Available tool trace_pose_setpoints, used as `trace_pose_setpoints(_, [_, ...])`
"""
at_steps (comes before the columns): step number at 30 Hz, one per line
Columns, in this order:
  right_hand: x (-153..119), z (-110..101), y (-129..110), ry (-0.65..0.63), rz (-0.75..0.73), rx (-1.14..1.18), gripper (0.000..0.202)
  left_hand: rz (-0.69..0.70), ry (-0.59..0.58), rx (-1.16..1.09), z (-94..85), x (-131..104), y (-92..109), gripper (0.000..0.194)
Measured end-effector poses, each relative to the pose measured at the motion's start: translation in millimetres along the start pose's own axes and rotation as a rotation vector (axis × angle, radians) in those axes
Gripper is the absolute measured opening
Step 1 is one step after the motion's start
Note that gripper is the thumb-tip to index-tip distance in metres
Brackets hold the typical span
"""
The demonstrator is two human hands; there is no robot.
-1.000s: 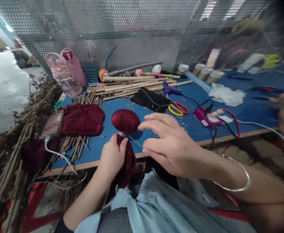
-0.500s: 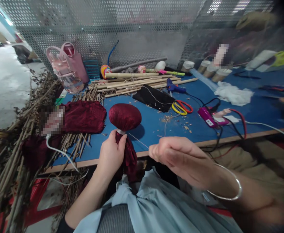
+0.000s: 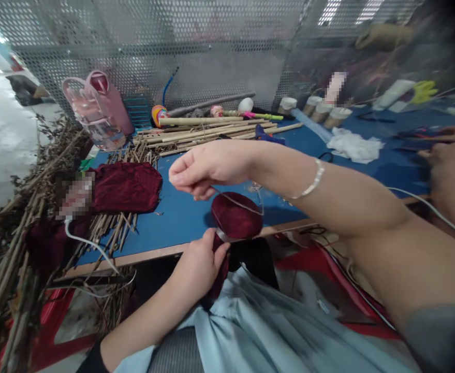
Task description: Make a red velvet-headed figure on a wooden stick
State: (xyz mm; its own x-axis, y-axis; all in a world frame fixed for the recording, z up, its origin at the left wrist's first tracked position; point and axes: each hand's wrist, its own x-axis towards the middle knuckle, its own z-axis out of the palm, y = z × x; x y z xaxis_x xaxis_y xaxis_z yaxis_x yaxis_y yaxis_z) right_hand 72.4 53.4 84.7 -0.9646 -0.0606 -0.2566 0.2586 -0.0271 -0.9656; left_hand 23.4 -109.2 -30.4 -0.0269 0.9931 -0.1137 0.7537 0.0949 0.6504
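Note:
My left hand is closed round the gathered neck of a dark red stuffed cloth bundle, just below its rounded head. Pale string is wound about that neck. Above and to the left of the head, my right hand is pinched on the string, which runs from the fingers across the front of the bundle. The bundle leans to the right at the table's front edge. Loose cloth hangs under my left hand, partly hidden by it.
On the blue table lie folded dark red cloth, wooden sticks, a blue glue gun and white crumpled plastic. A pink bottle stands back left. Dry stalks fill the left side. Another person's hand is far right.
My right hand has swung up and left over the bundle with the string. My left hand has shifted right, and the bundle has moved right and down, tilting right. My right arm hides the scissors.

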Motion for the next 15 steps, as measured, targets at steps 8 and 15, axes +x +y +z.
trace_pose_setpoints(8, [12, -27, 69, 0.311, 0.011, 0.612, 0.033, -0.013, 0.205, -0.440, -28.8, -17, -4, 0.029])
trace_pose_setpoints(15, [-18, 28, 103, 0.540, -0.444, 0.816, 0.028, -0.125, 0.422, -0.507, -33.9, 2, -35, 0.037])
